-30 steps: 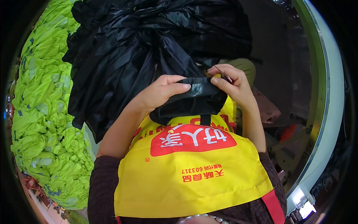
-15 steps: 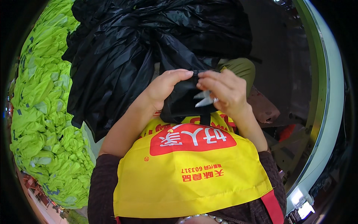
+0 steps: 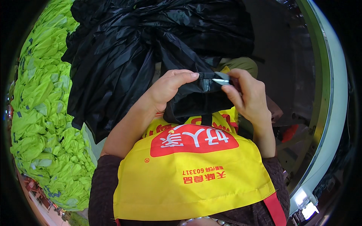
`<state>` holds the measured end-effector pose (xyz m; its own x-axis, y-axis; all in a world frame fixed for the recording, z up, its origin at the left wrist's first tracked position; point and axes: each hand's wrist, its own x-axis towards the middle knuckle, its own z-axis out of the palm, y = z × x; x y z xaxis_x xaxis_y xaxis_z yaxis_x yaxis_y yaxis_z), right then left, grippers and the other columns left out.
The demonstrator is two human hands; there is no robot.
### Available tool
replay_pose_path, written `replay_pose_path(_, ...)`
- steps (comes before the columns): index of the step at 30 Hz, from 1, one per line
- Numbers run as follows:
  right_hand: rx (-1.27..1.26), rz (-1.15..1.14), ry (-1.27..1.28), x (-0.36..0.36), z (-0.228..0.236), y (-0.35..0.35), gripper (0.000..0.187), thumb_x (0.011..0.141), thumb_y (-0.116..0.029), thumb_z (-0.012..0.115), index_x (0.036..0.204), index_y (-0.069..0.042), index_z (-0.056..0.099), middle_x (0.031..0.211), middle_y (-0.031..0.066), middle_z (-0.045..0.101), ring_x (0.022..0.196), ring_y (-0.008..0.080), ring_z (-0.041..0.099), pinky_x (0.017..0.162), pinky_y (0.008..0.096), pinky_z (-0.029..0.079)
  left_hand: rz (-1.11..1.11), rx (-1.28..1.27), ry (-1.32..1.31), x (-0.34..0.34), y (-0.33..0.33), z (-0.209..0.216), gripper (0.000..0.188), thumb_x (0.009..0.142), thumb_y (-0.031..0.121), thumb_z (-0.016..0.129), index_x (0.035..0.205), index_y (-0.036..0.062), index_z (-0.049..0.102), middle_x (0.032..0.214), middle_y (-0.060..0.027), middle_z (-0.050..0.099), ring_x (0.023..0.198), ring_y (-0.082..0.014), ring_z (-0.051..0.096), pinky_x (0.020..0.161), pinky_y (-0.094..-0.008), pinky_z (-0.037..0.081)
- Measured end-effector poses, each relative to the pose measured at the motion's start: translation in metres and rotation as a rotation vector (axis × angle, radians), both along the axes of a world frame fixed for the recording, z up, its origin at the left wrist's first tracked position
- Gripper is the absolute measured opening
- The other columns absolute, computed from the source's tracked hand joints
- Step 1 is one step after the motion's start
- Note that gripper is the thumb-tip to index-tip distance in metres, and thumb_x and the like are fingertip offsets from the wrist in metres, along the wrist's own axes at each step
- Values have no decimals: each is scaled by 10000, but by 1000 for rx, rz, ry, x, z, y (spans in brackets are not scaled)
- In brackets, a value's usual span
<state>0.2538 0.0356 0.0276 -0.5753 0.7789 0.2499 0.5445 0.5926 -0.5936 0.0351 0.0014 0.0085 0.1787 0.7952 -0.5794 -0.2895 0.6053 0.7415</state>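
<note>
My left hand (image 3: 171, 88) pinches the hemmed edge of a black cloth piece (image 3: 196, 100) between thumb and fingers, over my lap. In my right hand (image 3: 250, 94) is a small pair of thread snips (image 3: 222, 80). The blades point left and lie at the hem, just right of my left thumb. Most of the snips' body is hidden by my fingers. Below the hem the black cloth hangs down in front of my yellow apron (image 3: 196, 192), which has a red patch.
A large heap of shiny black cloth (image 3: 117, 64) spreads ahead of me. On the left rises a long pile of bright green crumpled cloth (image 3: 41, 124). A pale curved-looking table edge (image 3: 337, 94) runs along the right, beside a brown object (image 3: 274, 111).
My right hand has moved right and turned, bringing the snips' blades up from below to the hem. A longer stretch of hem now shows. My left hand stays almost where it was.
</note>
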Motion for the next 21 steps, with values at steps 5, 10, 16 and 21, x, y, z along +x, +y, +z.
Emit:
replay_pose_path(5, 159, 117, -116, -3, -9, 1, 256, 810, -299, 636, 895, -69, 561, 699, 73, 571, 578, 202, 565, 485, 282, 433, -88, 15, -27, 0, -1, -4, 276, 843, 318, 569, 895, 67, 672, 885, -4, 632, 890, -78, 519, 873, -245, 334)
replay_pose_path(10, 185, 152, -65, -6, -17, 3, 242, 807, -283, 640, 886, -66, 565, 691, 69, 569, 575, 193, 568, 478, 286, 436, -100, -52, -76, 0, 1, -14, 298, 849, 338, 566, 901, 62, 668, 884, -9, 626, 871, -72, 521, 860, -241, 340)
replay_pose_path(16, 173, 142, -73, -9, -16, 1, 256, 774, -254, 675, 875, -49, 560, 676, 79, 561, 539, 219, 552, 476, 293, 427, -146, -61, -39, -1, 1, -25, 330, 843, 353, 574, 936, 47, 656, 915, -22, 625, 884, -89, 531, 858, -240, 356)
replay_pose_path(21, -37, 158, 249, -6, -34, 6, 152, 838, -212, 602, 850, -62, 579, 704, 59, 572, 557, 169, 547, 493, 252, 416, -108, -115, -170, 0, 1, -18, 350, 848, 350, 563, 976, 35, 645, 987, -44, 622, 959, -106, 542, 883, -236, 377)
